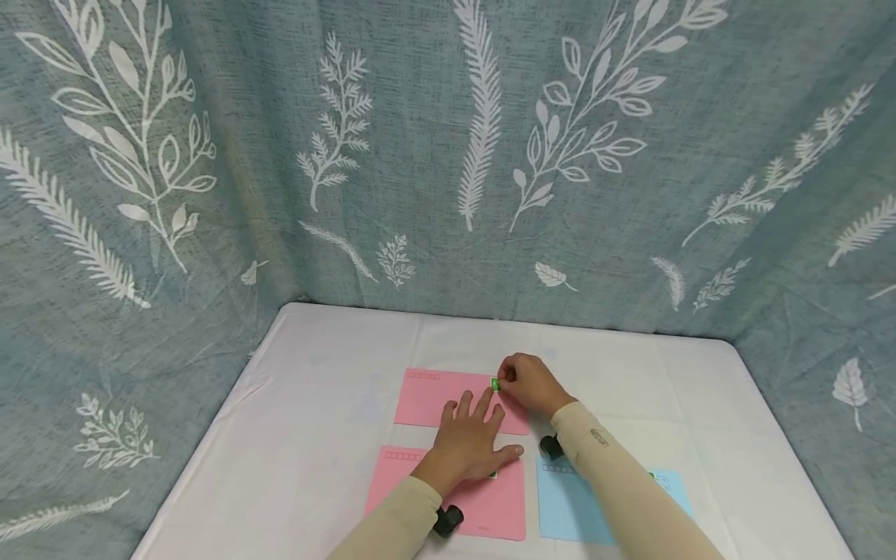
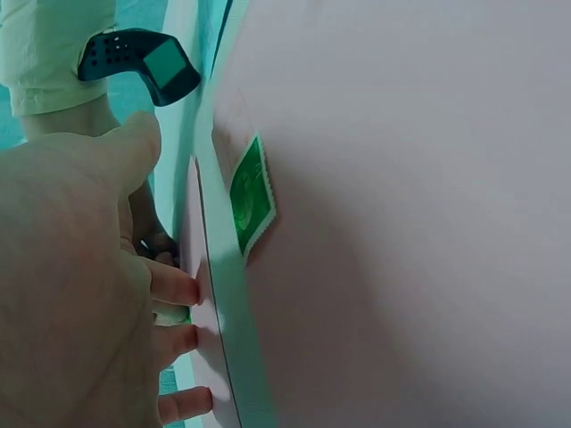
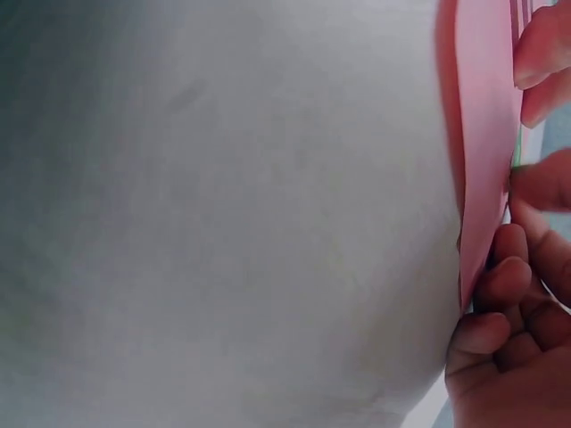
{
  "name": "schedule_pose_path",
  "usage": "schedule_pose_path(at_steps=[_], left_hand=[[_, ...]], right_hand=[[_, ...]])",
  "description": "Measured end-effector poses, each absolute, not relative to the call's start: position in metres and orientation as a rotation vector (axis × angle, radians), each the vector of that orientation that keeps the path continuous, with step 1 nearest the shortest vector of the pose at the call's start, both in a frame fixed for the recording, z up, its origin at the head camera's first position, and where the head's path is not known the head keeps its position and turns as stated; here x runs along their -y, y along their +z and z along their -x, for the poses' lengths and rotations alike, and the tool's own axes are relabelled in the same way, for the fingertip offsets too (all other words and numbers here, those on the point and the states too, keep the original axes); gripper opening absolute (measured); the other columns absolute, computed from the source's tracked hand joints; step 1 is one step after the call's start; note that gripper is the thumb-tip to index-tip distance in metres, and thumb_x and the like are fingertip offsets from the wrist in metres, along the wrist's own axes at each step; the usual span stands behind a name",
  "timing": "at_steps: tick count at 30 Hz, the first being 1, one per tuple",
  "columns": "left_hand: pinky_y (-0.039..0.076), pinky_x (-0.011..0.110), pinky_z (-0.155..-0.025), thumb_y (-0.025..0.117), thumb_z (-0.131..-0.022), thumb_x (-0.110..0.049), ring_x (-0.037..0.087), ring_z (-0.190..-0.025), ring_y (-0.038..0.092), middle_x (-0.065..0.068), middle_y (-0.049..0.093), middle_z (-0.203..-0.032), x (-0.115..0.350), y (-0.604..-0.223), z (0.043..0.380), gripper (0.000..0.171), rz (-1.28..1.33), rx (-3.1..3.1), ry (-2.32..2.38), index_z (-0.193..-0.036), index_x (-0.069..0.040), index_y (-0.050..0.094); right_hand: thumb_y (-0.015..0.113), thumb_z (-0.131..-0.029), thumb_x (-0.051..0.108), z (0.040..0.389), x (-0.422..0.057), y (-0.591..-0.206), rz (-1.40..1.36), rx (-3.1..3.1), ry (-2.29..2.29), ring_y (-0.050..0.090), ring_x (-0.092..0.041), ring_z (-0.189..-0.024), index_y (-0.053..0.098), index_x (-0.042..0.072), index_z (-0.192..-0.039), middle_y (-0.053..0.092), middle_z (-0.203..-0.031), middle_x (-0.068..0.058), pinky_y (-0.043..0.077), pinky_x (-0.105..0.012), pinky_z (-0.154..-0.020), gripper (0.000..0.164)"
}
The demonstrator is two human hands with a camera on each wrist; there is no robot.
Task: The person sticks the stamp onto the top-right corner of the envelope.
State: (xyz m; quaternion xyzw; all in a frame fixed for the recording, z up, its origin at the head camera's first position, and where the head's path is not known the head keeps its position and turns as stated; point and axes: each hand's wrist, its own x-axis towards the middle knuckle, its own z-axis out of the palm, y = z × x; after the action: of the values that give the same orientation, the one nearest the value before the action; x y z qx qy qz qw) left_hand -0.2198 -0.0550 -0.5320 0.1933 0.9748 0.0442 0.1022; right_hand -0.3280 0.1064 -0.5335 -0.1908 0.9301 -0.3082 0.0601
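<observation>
My left hand (image 1: 467,442) spreads its fingers over the far pink envelope (image 1: 427,400), fingertips resting on the paper and one reaching the green stamp (image 1: 495,384). The palm and thumb are above a nearer pink envelope (image 1: 500,517). At the far envelope's upper right corner, my right hand (image 1: 533,385) has its fingers curled and pinches at the stamp's edge. The right wrist view shows those curled fingers (image 3: 504,281) by the envelope's edge, with only a green sliver of stamp visible. A second green stamp (image 2: 252,201) lies on the nearer pink envelope.
Under my right forearm lies a blue envelope (image 1: 567,505), partly covered, with a bit of green stamp (image 1: 652,475) showing. All the envelopes lie on a white-covered table (image 1: 329,373). A patterned grey-green curtain (image 1: 420,155) hangs behind it and along the sides.
</observation>
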Motion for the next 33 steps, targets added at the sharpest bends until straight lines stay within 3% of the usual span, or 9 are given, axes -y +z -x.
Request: schedule_pose_path(at_steps=[33], left_hand=[[0.024,0.060,-0.113,0.042,-0.093,-0.078,0.035,-0.150,0.021,0.005,0.020,-0.168,0.0552,-0.5316,0.2193,0.085,-0.581,-2.879,0.145,-0.156,-0.021,0.042]], right_hand=[[0.076,-0.089,0.014,0.3298,-0.1040,-0.5279,0.549,-2.794,-0.844,0.054,-0.014,-0.070,0.067,0.013,-0.082,0.059,-0.073,0.003,0.048,-0.032,-0.070,0.012]])
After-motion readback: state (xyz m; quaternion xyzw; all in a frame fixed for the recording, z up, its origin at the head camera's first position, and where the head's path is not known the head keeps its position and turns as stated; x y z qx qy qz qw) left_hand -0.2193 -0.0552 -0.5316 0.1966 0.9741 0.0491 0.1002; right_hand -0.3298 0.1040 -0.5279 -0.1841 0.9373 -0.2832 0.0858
